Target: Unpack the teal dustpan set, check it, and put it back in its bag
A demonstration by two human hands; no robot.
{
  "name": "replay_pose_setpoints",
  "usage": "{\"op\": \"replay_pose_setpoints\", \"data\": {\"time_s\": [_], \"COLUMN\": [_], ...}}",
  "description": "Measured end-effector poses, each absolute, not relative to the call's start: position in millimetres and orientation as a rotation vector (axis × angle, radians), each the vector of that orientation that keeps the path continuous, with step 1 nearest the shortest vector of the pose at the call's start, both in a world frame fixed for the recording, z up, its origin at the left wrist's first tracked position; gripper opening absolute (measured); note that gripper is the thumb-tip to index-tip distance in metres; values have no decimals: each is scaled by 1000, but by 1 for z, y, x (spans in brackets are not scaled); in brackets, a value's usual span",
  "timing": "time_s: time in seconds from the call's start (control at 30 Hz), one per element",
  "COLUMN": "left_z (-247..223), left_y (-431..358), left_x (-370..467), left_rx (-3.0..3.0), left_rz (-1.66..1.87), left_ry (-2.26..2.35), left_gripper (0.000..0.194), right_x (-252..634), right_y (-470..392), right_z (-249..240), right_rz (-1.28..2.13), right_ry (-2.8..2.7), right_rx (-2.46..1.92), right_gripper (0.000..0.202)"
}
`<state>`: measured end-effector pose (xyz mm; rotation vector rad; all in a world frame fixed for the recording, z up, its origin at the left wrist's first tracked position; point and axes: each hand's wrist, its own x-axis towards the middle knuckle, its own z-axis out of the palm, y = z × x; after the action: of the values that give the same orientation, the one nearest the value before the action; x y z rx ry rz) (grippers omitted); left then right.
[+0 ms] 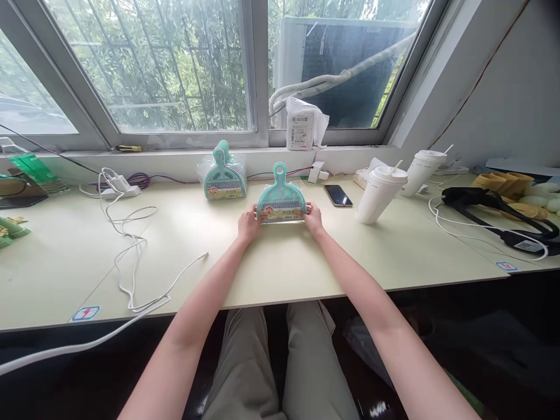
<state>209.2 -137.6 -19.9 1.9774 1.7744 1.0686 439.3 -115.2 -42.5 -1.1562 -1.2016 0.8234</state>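
A small mint-green dustpan set [281, 198], wrapped in clear plastic, stands upright with its looped handle on top. Its bristles and a printed label show across the lower front. My left hand [249, 224] is closed on its lower left edge, and my right hand [313, 219] grips the lower right edge. Just behind and to the left, a stack of several matching dustpan sets [224, 175] stands upright in clear wrapping near the window wall.
Right of my hands lie a phone [338, 195] and two white lidded cups with straws, the nearer cup [380, 195] leaning in view. White cables [131, 245] sprawl on the left. A black strapped device [499, 216] rests far right. A tissue pack [301, 125] sits on the sill.
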Motion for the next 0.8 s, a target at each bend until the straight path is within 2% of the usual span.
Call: {"op": "replay_pose_setpoints", "data": {"time_s": [0.07,0.17,0.3,0.47,0.8], "left_z": [-18,-16,-19,-28,-39], "left_y": [-124,-96,-52,5,116], "left_x": [210,211,216,226,230], "left_rx": [1941,1908,1839,1708,1766], "left_rz": [1080,1122,1224,1400,1493], "left_ry": [1806,1814,1778,1724,1810], "left_gripper": [23,16,19,35,43], "right_x": [439,441,443,429,413], "right_y": [-107,-87,-47,10,124], "right_z": [-43,-41,-39,-40,-46], "right_rz": [795,708,503,298,226], "right_ry": [-1223,-1332,-1493,-1468,-1359], "right_rx": [-1173,-1217,-1385,-1500,-1484], "right_gripper": [40,35,28,32,40]}}
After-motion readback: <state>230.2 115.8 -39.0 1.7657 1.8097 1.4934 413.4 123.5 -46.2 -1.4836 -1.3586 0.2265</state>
